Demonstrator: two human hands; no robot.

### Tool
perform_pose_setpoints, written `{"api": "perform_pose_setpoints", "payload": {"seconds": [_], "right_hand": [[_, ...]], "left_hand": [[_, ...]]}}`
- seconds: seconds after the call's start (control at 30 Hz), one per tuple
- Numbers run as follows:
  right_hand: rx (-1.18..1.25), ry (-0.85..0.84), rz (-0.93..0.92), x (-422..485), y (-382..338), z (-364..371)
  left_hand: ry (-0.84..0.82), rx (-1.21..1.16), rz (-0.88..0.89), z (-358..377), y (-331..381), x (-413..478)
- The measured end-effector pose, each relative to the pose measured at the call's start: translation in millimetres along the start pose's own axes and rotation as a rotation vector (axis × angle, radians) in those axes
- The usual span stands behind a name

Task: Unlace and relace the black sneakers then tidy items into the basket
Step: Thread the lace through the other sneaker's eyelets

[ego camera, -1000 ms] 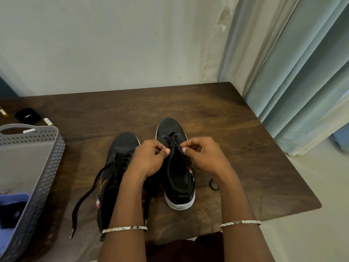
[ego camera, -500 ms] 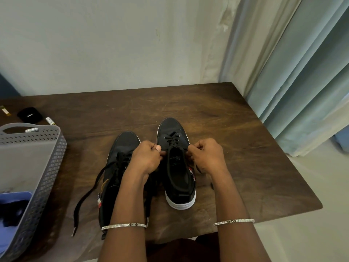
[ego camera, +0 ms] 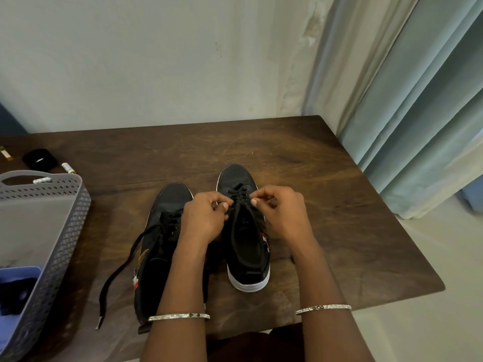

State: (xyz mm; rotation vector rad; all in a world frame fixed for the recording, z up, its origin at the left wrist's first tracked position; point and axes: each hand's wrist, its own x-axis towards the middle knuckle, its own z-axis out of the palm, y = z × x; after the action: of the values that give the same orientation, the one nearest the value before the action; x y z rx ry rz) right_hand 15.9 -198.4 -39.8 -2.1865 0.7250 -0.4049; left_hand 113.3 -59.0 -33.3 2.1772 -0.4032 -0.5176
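Pinching the thin black lace [ego camera: 241, 198] of the black canvas sneaker with the white sole [ego camera: 248, 257], the left hand [ego camera: 206, 218] and right hand [ego camera: 281, 212] have moved up toward its toe. It stands on the brown wooden surface [ego camera: 339, 231]. I think the front holes come next.

dark wooden table [ego camera: 326, 184] | pale wall [ego camera: 156, 61] behind | blue-grey curtain [ego camera: 423, 121] at right

The wooden table [ego camera: 326, 205] has open room right of the right sneaker [ego camera: 245, 252] and beyond it. At left the grey basket [ego camera: 68, 239] blocks, and a loose lace [ego camera: 117, 270] crosses the gap.
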Motion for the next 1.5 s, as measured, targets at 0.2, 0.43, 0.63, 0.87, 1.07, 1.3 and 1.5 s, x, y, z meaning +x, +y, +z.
{"api": "perform_pose_setpoints", "payload": {"seconds": [0.2,0.43,0.63,0.87,1.07,1.3,1.5], "right_hand": [[-0.107,-0.009,-0.052,1,-6,8],[-0.250,-0.052,-0.099,4,-9,8],[-0.313,-0.094,-0.189,2,-11,6],[-0.408,-0.089,-0.168,-2,-17,7],[-0.425,-0.095,-0.169,-3,-20,5],[-0.413,-0.115,-0.148,-3,-19,5],[-0.398,-0.123,-0.144,-2,-19,6]], "left_hand": [[0.107,0.144,0.065,0,8,-6],[0.158,0.201,0.111,3,10,-6],[0.147,0.234,0.121,6,6,-2],[0.126,0.282,0.203,9,4,1],[0.113,0.360,0.263,10,5,1],[0.106,0.438,0.321,5,7,-3],[0.080,0.472,0.354,3,7,-4]]}}
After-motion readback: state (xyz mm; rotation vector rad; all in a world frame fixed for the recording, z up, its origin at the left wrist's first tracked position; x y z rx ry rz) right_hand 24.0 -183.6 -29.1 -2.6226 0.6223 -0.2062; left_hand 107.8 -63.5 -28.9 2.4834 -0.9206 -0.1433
